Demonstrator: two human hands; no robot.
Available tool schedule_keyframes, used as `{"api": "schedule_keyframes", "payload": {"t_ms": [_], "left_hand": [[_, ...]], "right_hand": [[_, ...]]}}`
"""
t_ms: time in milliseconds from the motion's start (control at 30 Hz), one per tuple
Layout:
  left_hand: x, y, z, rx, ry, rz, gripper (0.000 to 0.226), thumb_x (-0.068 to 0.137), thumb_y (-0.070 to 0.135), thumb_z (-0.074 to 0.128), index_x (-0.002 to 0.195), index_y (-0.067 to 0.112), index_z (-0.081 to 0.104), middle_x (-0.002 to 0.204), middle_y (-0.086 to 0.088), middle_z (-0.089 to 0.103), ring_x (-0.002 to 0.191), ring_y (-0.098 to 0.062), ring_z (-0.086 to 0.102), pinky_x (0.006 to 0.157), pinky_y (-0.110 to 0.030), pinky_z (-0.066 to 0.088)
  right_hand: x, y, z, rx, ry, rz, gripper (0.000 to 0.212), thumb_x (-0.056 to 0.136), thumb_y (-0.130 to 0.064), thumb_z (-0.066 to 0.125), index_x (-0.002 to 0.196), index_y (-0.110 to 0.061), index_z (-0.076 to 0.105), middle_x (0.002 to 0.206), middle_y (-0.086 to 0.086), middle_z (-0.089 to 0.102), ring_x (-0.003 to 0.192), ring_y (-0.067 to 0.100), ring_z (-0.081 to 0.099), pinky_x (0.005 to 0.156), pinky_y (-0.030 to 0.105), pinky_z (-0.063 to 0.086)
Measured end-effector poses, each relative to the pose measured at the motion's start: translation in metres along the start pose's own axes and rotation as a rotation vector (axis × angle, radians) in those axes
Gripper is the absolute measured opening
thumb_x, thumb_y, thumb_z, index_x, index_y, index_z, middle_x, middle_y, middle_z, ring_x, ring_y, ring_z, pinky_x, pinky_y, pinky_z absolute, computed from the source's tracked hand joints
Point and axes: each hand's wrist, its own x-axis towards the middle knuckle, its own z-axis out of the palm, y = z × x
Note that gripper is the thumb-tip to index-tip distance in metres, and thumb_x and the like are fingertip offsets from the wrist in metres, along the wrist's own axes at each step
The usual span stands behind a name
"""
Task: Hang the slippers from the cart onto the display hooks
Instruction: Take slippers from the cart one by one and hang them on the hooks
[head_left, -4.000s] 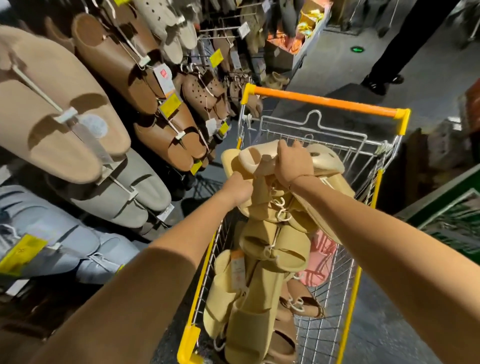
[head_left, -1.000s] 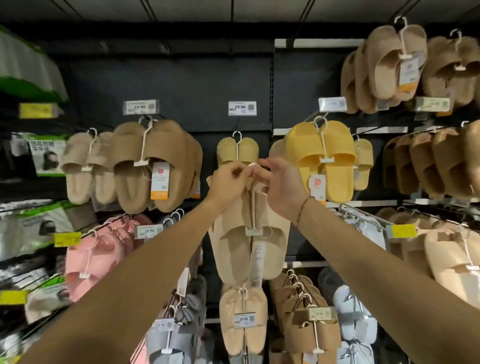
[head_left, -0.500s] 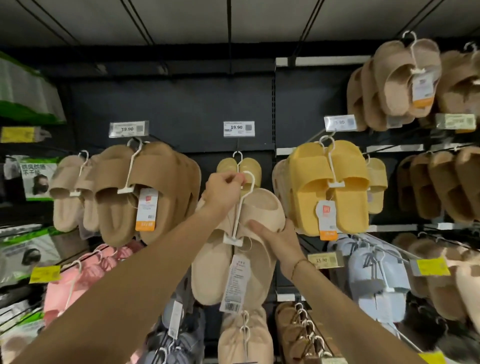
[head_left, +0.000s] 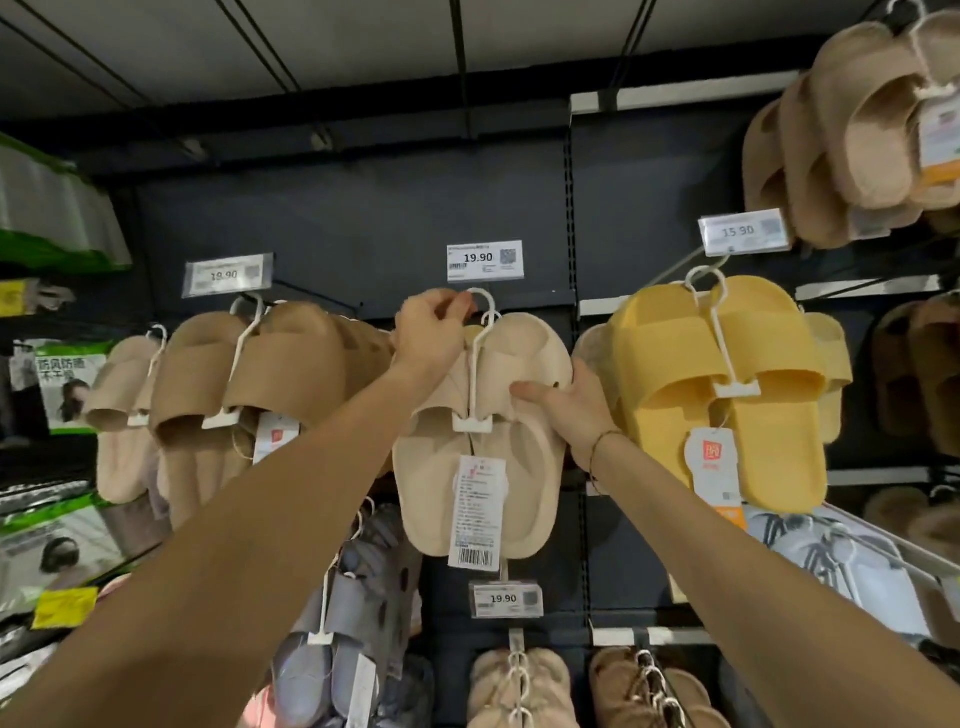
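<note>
- Cream slippers (head_left: 483, 457): one pair, soles joined on one white plastic hanger (head_left: 474, 384), raised against the dark display wall (head_left: 363, 228) directly under the middle price label (head_left: 485, 260).
- Paper tag (head_left: 478, 514): one, with a barcode, hanging from the hanger clip over the pair.
- Left hand (head_left: 428, 332): fingers curled and pinching the hanger's hook at the top of the pair; whether the hook already sits on a peg cannot be told.
- Right hand (head_left: 566, 410): fingers wrapped round the right slipper's outer edge, thumb (head_left: 530, 389) pressed on its strap; the pair lies between the two hands.
- Price labels reading 19.90: three visible, at left (head_left: 228, 274), middle and below the pair (head_left: 505, 598); one reading 15.90 (head_left: 740, 231) at right.
- Yellow slippers (head_left: 727, 384): one pair in front, just right of the cream pair.
- Tan slippers (head_left: 249, 374): several pairs hung at left, exact count unclear.
- Fuzzy beige slippers (head_left: 852, 130): a cluster at upper right.
</note>
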Motion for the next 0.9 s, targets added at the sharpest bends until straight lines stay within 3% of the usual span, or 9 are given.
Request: {"api": "schedule_keyframes", "payload": {"t_ms": [133, 233, 300, 467, 633, 767, 900], "left_hand": [[0.015, -0.007, 0.004, -0.036, -0.068, 0.105, 0.024, 0.088, 0.049, 0.057, 0.090, 0.034, 0.076, 0.090, 0.012, 0.078, 0.093, -0.012, 0.073, 0.094, -0.047, 0.055], [0.015, -0.003, 0.007, -0.111, -0.080, 0.162, 0.023, 0.095, 0.035, 0.060, 0.098, 0.022, 0.078, 0.092, 0.006, 0.078, 0.091, -0.015, 0.074, 0.092, -0.046, 0.056], [0.015, -0.004, 0.009, -0.124, -0.055, 0.183, 0.023, 0.097, 0.032, 0.060, 0.096, 0.018, 0.078, 0.090, 0.005, 0.078, 0.090, -0.015, 0.073, 0.090, -0.045, 0.056], [0.017, -0.008, 0.022, -0.012, 0.039, 0.133, 0.024, 0.095, 0.036, 0.053, 0.082, 0.029, 0.072, 0.083, 0.007, 0.075, 0.086, -0.018, 0.070, 0.087, -0.045, 0.055], [0.021, -0.020, 0.020, -0.066, 0.160, 0.199, 0.021, 0.101, 0.021, 0.052, 0.088, 0.013, 0.066, 0.086, 0.000, 0.069, 0.079, -0.013, 0.062, 0.077, -0.038, 0.053], [0.021, -0.017, 0.010, -0.090, 0.138, 0.344, 0.020, 0.102, 0.014, 0.051, 0.089, 0.007, 0.064, 0.086, 0.001, 0.068, 0.079, -0.009, 0.061, 0.070, -0.024, 0.050], [0.020, -0.014, 0.008, -0.128, 0.065, 0.390, 0.019, 0.102, 0.018, 0.052, 0.099, 0.011, 0.069, 0.095, 0.005, 0.071, 0.088, -0.008, 0.065, 0.078, -0.032, 0.056]], "right_hand": [[0.008, 0.000, -0.001, 0.068, 0.008, -0.043, 0.056, 0.072, -0.023, 0.086, 0.120, -0.021, 0.057, 0.112, 0.004, 0.068, 0.101, 0.022, 0.067, 0.086, 0.050, 0.059], [0.010, -0.003, -0.008, 0.093, 0.015, -0.077, 0.053, 0.074, -0.019, 0.085, 0.120, -0.024, 0.058, 0.112, 0.003, 0.070, 0.101, 0.023, 0.069, 0.085, 0.049, 0.059], [0.013, -0.007, -0.011, 0.104, 0.023, -0.094, 0.052, 0.074, -0.019, 0.085, 0.118, -0.026, 0.059, 0.111, 0.002, 0.071, 0.099, 0.023, 0.070, 0.083, 0.050, 0.060], [0.020, -0.018, -0.011, 0.049, 0.075, -0.064, 0.053, 0.072, -0.022, 0.086, 0.117, -0.022, 0.058, 0.109, 0.003, 0.070, 0.097, 0.024, 0.070, 0.083, 0.050, 0.060], [0.028, -0.026, -0.007, 0.011, 0.046, -0.146, 0.055, 0.073, -0.023, 0.086, 0.119, -0.023, 0.057, 0.110, -0.001, 0.070, 0.098, 0.020, 0.069, 0.083, 0.045, 0.061], [0.033, -0.029, -0.005, 0.000, 0.015, -0.221, 0.057, 0.073, -0.022, 0.086, 0.121, -0.022, 0.057, 0.113, -0.001, 0.070, 0.101, 0.018, 0.069, 0.084, 0.044, 0.061], [0.033, -0.023, -0.008, 0.036, 0.035, -0.251, 0.054, 0.075, -0.021, 0.085, 0.121, -0.021, 0.058, 0.111, -0.001, 0.071, 0.098, 0.018, 0.071, 0.080, 0.043, 0.062]]}}
